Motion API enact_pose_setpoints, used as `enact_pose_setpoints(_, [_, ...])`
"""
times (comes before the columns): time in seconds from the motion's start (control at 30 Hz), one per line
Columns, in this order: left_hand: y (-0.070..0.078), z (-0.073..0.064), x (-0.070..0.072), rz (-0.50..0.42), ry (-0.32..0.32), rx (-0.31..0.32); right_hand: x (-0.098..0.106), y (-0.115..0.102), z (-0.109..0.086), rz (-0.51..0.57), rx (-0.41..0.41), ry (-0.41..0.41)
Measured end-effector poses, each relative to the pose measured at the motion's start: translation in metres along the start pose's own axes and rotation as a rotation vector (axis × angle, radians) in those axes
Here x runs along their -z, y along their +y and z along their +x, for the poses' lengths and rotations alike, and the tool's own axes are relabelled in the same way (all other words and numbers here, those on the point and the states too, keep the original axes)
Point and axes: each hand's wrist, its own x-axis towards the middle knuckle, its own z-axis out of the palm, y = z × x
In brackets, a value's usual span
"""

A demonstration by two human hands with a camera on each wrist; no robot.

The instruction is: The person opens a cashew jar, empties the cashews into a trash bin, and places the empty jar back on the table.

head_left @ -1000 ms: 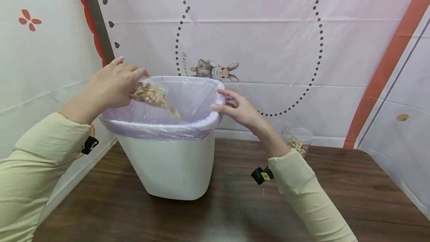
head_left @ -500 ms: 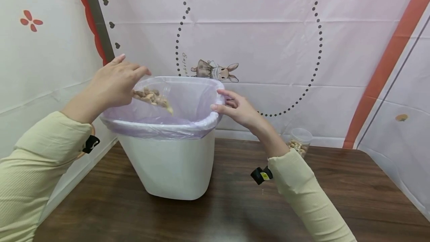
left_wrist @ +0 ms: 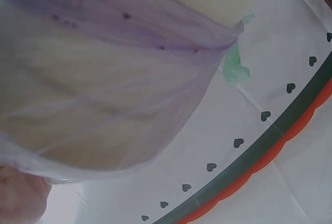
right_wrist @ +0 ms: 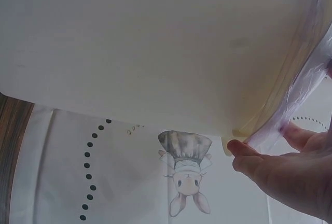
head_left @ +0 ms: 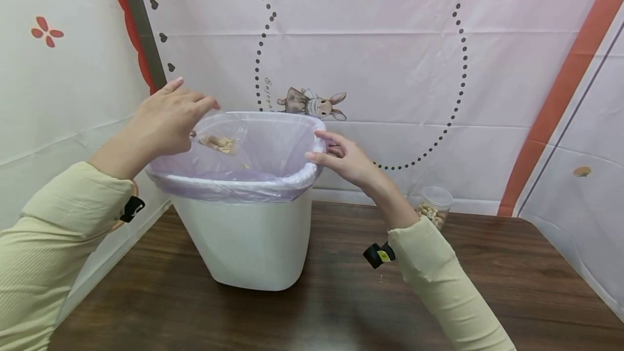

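Note:
In the head view my left hand [head_left: 168, 121] holds a clear plastic jar [head_left: 238, 126] over the left side of a white trash bin [head_left: 244, 242]. Tipped mouth-down to the right, the jar has some nuts [head_left: 219, 144] inside, and a small pale piece shows just below its mouth. A thin purple bin liner [head_left: 234, 191] lines the bin and folds over its rim. My right hand [head_left: 348, 161] grips the rim's right side, thumb and fingers on the liner. The left wrist view shows the bin's lined outer side, with part of my left hand [left_wrist: 23, 198] at lower left.
A second clear jar [head_left: 437, 199] of nuts stands on the dark wooden table [head_left: 361, 307], partly behind my right forearm. Behind everything hangs a printed cloth [head_left: 365, 75] with a rabbit picture, and more cloth borders the left and right sides.
The nuts in the jar have dropped from a large heap to a small one, sliding out into the bin. Both hands and the bin stay almost in place.

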Motion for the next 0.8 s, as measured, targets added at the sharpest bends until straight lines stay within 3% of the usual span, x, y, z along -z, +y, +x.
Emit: enact_pose_setpoints(0.8, [0.012,0.004,0.005,0.114,0.033,-0.088,0.0,0.0,0.0,-0.015,0.003,0.006])
